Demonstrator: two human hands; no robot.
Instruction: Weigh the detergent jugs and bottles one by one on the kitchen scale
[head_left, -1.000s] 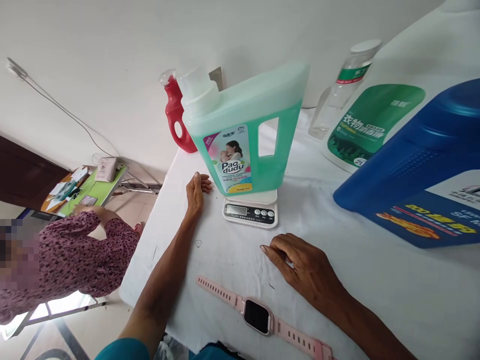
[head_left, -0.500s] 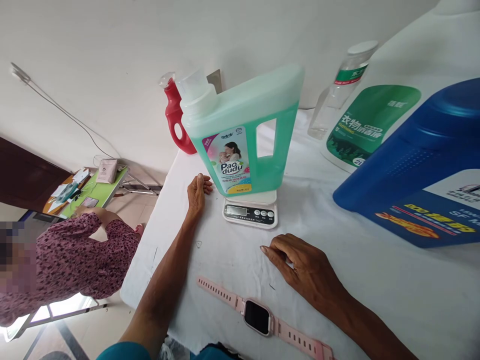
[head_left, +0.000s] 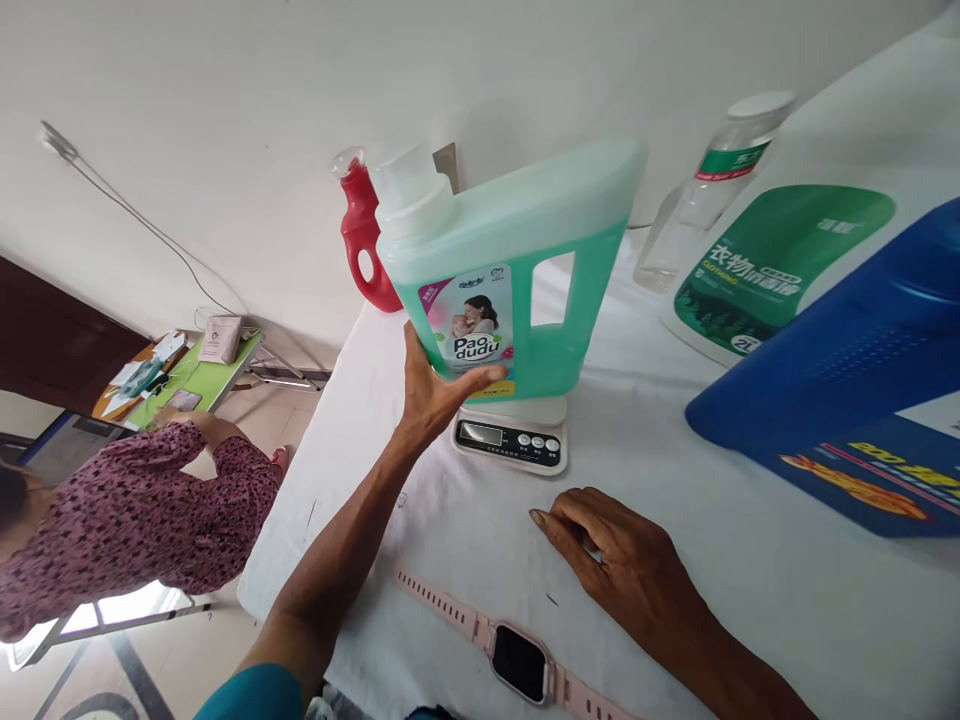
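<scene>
A bottle of green liquid detergent [head_left: 562, 360] with a "Pao dudu" label stands on a small white kitchen scale [head_left: 511, 444]. My left hand [head_left: 435, 395] grips the bottle's lower left corner, with the thumb across the front of the label and the fingers around the far side, partly hidden. On the white cloth, right of and nearer than the scale, rests my right hand [head_left: 615, 550]. It holds nothing; its fingers are loosely bent and the thumb sticks out toward the left. A pink smartwatch [head_left: 519, 662] lies flat between my forearms.
To the right stand a blue jug [head_left: 840, 400], a white bottle with a green label [head_left: 787, 260] and a clear bottle [head_left: 682, 220]. A red bottle [head_left: 367, 240] is behind the detergent. At left, a person in a patterned purple top [head_left: 135, 510] is near a green table [head_left: 199, 382].
My left hand has moved from the cloth beside the scale up onto the detergent bottle and taken hold of it. My right hand stays resting on the cloth. The view has shifted slightly.
</scene>
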